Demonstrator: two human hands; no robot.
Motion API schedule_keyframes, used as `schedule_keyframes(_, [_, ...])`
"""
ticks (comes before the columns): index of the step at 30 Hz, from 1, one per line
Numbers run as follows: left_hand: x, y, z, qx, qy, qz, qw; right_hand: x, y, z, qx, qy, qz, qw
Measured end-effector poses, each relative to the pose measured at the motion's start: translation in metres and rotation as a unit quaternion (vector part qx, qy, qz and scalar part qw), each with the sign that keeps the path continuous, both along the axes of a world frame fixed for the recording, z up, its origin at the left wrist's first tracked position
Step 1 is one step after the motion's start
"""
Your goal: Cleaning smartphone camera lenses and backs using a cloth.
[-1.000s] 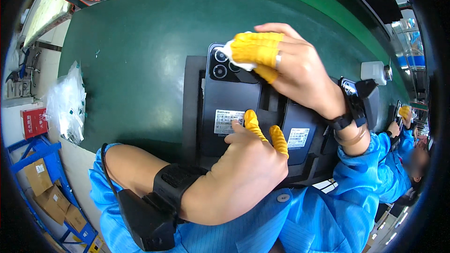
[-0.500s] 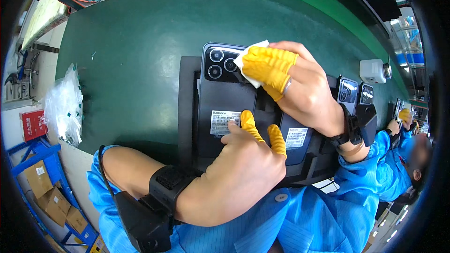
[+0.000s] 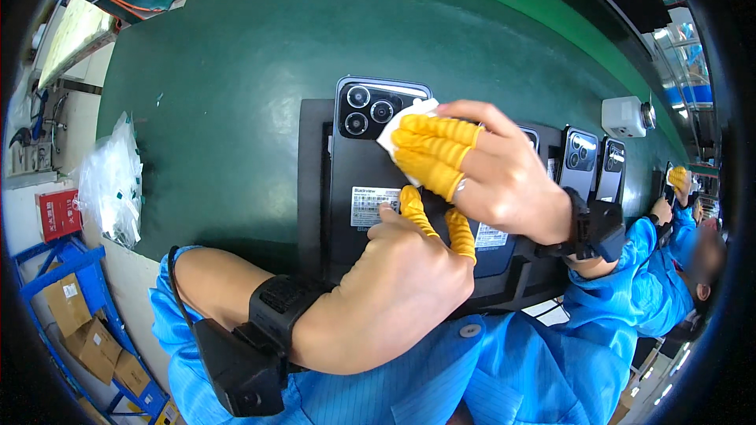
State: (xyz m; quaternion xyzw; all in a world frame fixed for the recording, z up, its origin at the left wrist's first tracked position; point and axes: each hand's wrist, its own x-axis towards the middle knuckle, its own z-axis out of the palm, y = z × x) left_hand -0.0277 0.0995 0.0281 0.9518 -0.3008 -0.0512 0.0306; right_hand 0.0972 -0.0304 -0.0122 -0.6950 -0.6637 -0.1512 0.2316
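Note:
A dark smartphone [image 3: 354,161] lies back up, with three round camera lenses at its far end and a white printed label on its back. Yellow finger cots cover several fingers of both hands. My right hand [image 3: 480,169] pinches a folded white wipe [image 3: 387,138] and presses it on the phone's back, just below the camera block. Near the label, my left hand [image 3: 409,279] is curled over the phone's near right part and holds it. Beside it lies a second phone [image 3: 496,261], partly covered by my hands. Both phones rest on a black tray [image 3: 313,181].
Further right on the green bench [image 3: 228,94] are more phones [image 3: 580,149] and a white bottle [image 3: 624,117]. A clear plastic bag [image 3: 110,181] hangs at the left edge. A blue rack [image 3: 87,275] with cartons stands below. Another person [image 3: 669,283] works at far right.
My right hand and the wipe have moved nearer and slightly left, from the camera block down onto the phone's back. My left hand stays nearly in place.

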Motion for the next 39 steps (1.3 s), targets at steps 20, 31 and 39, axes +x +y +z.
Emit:
schedule_keyframes(20, [-0.003,-0.002,-0.004,0.015,-0.038,0.021,0.999,-0.004,0.003,-0.006,0.006,0.008,0.001,1.0])
schedule_keyframes(31, [-0.003,0.0,-0.003,0.001,-0.044,0.03,0.999,0.017,-0.008,0.001,-0.085,0.141,0.063,0.984])
schedule_keyframes(39, [-0.003,0.001,-0.003,-0.001,-0.043,-0.003,0.999,0.032,0.0,0.01,0.087,0.213,-0.117,0.966])
